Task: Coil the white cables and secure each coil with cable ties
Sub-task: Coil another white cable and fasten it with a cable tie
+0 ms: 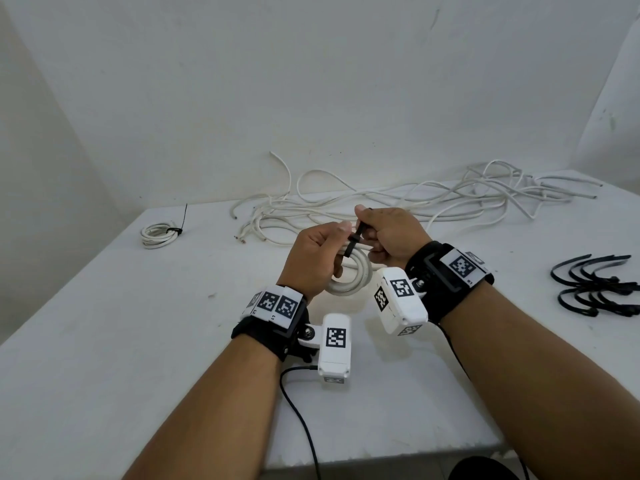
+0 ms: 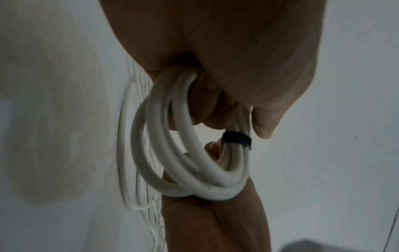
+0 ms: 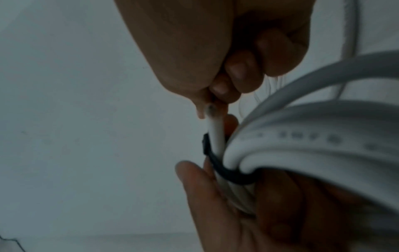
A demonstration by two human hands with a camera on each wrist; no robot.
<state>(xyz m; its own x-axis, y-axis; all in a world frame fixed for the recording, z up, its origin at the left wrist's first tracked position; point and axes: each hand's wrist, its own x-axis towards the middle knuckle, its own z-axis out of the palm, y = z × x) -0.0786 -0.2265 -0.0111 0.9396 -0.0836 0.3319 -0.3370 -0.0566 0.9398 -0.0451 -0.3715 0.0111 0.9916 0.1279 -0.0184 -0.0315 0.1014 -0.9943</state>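
The coil [image 1: 349,271] is held up just above the table [image 1: 104,341], between the two hands. The left hand [image 1: 313,258] has its fingers [image 2: 215,119] curled through the loops, thumb pressed beside the tie [image 1: 353,242], which is already looped round the bundle. The right hand [image 1: 391,233] pinches the tie's tail and looks to be drawing it tight.

The risk I see is the cut end [image 3: 210,110] of the cable: it pokes out past the tie by only a little, so if the band slides as it cinches, that end could spring free and the outer loop loosen. The loops also sit splayed on the far side, so a slack pull would leave a floppy coil. A hard, jerky pull might tug the coil out of the left hand.

One tied coil [image 1: 160,233] lies at far left, the loose cables [image 1: 415,199] along the back, spare ties [image 1: 595,285] to the right.
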